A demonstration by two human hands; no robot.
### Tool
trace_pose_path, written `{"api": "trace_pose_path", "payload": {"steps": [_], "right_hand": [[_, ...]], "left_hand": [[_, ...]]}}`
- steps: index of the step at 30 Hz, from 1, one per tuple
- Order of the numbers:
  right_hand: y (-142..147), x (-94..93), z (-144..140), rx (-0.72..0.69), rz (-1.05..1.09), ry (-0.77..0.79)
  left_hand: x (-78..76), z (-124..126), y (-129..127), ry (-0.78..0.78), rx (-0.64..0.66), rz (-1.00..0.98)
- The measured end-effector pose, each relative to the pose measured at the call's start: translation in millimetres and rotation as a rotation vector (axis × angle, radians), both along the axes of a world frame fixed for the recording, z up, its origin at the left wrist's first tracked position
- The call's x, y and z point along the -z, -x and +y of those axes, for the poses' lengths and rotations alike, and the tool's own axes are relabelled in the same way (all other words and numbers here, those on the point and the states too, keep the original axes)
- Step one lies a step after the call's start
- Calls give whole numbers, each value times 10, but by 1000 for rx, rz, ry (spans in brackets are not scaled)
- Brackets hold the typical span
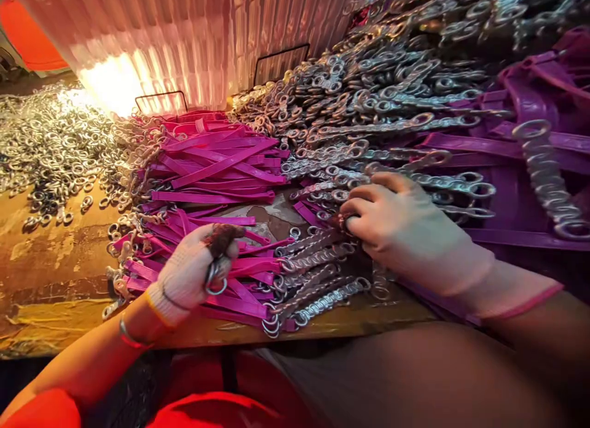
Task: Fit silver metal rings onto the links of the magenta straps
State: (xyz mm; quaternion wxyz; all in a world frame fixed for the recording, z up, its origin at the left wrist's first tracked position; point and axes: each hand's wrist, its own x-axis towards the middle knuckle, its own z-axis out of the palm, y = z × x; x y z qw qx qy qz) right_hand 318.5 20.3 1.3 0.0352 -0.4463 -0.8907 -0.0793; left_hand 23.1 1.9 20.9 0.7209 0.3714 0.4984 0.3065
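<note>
Fingers (224,265) of left hand (188,274) grasping ringed metal (212,275), right hand's (399,234) grip unclear, two wire loops (159,95)

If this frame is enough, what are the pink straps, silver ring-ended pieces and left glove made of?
Pink straps: maybe synthetic leather or plastic; smooth, soft sheen. Silver ring-ended pieces: likely metal; shiny, sharp glints. Left glove: probably knit fabric; matte, faint ribbing.

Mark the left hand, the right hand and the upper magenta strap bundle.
Left hand (188,274): head view, gloved back.
Right hand (396,225): head view, gloved back.
Upper magenta strap bundle (225,163): head view, middle straps.
</note>
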Motion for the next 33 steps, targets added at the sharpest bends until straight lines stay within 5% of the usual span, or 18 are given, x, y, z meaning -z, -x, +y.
{"api": "trace_pose_path", "payload": {"steps": [3, 6, 9, 12, 19, 24, 27, 29, 33], "right_hand": [[294, -22, -121, 102, 456, 82], [791, -78, -294, 113, 930, 366], [1197, -95, -394, 125, 997, 482], [1392, -90, -386, 196, 953, 421], [1490, -97, -189, 317, 882, 385], [1440, -71, -135, 376, 1439, 715], [1378, -96, -111, 490, 1576, 792], [1332, -128, -91, 543, 1596, 785], [1230, -174, -58, 512, 1536, 938]], "left_hand": [[104, 105, -218, 65, -49, -148], [197, 172, -335, 23, -113, -116], [272, 215, -365, -75, -174, -65], [327, 253, -338, -203, -211, 58], [310, 246, -242, -269, -208, 254], [340, 281, -269, 47, -177, -139], [330, 253, -230, 257, -147, -420], [294, 205, -171, 181, -111, -402], [193, 145, -18, -242, -1, -51]]}}
